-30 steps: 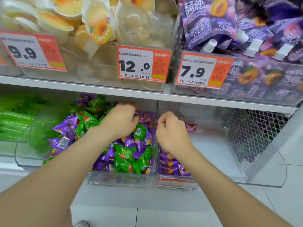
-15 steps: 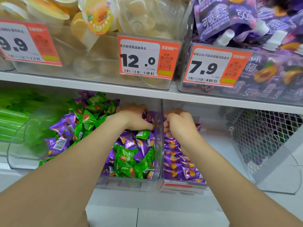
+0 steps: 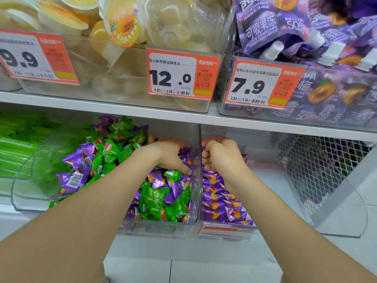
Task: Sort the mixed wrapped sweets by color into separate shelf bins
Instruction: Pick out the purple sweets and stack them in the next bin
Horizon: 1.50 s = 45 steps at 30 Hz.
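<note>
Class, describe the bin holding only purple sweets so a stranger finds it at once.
Find the orange 7.9 price tag on the upper shelf. Below sits a clear bin, under the right hand. Unlike the mixed bin on its left, it holds only purple sweets.

I am looking into a shop, a snack or sweets aisle as far as I can judge. Orange-and-white price tags with big figures, barcodes and QR squares are fixed to the fronts of clear plastic bins set side by side along a white shelf. The bins hold packaged goods in bulk: jelly cups, purple spouted pouches, and loose wrapped sweets in green and purple below.
</note>
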### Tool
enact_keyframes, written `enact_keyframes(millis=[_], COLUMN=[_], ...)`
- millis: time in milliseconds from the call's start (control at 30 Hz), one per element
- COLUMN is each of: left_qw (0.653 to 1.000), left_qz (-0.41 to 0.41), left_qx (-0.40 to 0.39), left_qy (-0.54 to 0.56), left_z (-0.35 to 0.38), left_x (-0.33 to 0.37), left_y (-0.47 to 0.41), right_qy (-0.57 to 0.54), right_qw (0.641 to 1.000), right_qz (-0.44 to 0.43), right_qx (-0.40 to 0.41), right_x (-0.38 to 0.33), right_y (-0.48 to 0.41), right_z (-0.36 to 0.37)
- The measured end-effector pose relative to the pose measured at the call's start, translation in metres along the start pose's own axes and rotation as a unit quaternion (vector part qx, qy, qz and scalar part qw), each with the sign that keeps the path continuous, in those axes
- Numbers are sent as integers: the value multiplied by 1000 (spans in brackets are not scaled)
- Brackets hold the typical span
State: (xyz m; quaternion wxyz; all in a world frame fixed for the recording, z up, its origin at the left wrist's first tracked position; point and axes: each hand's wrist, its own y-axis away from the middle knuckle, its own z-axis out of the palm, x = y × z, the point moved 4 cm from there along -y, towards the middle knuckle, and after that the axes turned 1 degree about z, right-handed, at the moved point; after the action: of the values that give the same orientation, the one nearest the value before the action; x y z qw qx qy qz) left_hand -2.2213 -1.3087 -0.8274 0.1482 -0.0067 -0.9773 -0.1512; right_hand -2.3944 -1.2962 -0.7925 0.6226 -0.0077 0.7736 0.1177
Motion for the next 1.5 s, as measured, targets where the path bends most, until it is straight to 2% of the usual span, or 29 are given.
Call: enact_keyframes(millis=[67,167,400,600,700,767,867,967,1033,1167,1367,1500], left_qw=[1000,997,994,989,981,976,970,967,967,971,978,965], left_qz=[6,16,44,99,117,122,132,131,126,123,87,112], left_qx=[-6,42,70,108,142,154,166,173,160,135,142,187], left_qy=[-11,-57,-74,24,67,91,121,136,151,156,127,148], left_z=[0,-1,-7,-20,-27,-29,-31,-33,-33,-31,-31,-35], left_x=[4,11,12,1,-4,-5,-3,-3,-6,-13,-22,-17], left_y=[3,4,10,32,54,72,99,122,134,155,171,174], right_qy=[7,38,77,87,159,249,404,505,544,529,419,467], right_qw=[1000,999,996,995,983,952,853,783,757,761,831,809], right_qz=[-5,-17,-24,-31,-90,-176,-327,-336,-330,-338,-320,-328], right_qx=[0,-10,-23,-29,-6,10,-40,-137,-146,-165,-179,-142], right_x=[-1,-2,-1,-2,-5,-11,-18,-9,-7,-13,-18,-15], right_y=[1,3,9,10,10,21,46,60,64,69,76,78], right_z=[-1,-1,-4,-7,-7,-3,15,36,41,43,34,32])
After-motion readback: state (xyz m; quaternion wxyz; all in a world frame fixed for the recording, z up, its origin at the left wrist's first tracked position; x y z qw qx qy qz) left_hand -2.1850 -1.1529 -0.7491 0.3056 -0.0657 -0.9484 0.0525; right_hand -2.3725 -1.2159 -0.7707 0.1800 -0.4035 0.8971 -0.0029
